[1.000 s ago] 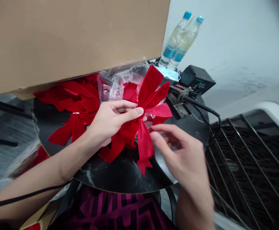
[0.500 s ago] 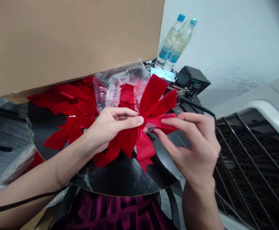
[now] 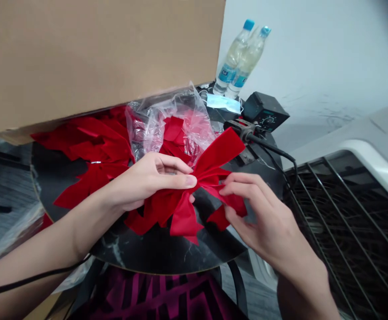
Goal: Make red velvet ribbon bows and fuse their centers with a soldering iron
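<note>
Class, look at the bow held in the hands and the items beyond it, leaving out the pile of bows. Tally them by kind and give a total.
Red velvet bow, held by the left hand and right hand: 1
Plastic water bottles: 2
Pale blue face mask: 1
Black dial control box: 1
Total: 5

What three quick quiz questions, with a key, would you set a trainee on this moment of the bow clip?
1. Which hand pinches the centre of the red velvet bow?
2. True or false: the two blue-capped water bottles stand beyond the blue face mask.
3. What are the right hand's fingers on? A) the clear plastic bag, B) a ribbon tail of the bow, C) the black control box.

Key: 1. The left hand. 2. True. 3. B.
</note>
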A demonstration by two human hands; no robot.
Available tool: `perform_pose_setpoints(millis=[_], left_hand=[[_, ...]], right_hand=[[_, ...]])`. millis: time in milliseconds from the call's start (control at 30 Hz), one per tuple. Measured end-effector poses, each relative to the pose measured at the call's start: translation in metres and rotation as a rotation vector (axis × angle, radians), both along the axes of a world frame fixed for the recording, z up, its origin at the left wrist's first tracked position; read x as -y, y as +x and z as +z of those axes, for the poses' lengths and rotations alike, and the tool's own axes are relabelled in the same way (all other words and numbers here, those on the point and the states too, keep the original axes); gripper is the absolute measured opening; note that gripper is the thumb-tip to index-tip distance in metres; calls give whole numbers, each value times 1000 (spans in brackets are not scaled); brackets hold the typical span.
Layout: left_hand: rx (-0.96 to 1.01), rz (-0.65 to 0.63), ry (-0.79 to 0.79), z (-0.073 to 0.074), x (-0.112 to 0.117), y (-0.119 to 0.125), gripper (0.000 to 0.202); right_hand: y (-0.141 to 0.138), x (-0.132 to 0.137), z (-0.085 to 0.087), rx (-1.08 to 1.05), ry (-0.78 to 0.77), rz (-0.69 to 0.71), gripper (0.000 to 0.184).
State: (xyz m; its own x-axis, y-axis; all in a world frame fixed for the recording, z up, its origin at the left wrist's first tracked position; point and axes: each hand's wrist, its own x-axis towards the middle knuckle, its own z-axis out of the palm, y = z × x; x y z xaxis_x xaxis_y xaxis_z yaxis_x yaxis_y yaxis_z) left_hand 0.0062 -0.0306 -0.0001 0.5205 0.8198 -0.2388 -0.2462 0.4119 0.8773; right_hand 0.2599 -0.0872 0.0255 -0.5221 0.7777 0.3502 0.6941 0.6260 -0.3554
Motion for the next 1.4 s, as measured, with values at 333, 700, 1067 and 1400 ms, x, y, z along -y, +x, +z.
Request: perform_pose_setpoints(millis=[333, 700, 1067, 1400], left_hand=[[-197, -58, 168, 5, 3, 1, 15], [-262, 134, 151, 24, 9, -8, 17], [-318, 150, 281, 22, 15, -3, 42], [-358, 215, 514, 26, 44, 9, 18]], right_hand=[[84, 11, 23, 93, -6, 21, 15], [69, 13, 14, -125, -124, -94, 15], [18, 39, 9, -328, 15, -607, 22], [-71, 20, -31, -937, -355, -420, 16]])
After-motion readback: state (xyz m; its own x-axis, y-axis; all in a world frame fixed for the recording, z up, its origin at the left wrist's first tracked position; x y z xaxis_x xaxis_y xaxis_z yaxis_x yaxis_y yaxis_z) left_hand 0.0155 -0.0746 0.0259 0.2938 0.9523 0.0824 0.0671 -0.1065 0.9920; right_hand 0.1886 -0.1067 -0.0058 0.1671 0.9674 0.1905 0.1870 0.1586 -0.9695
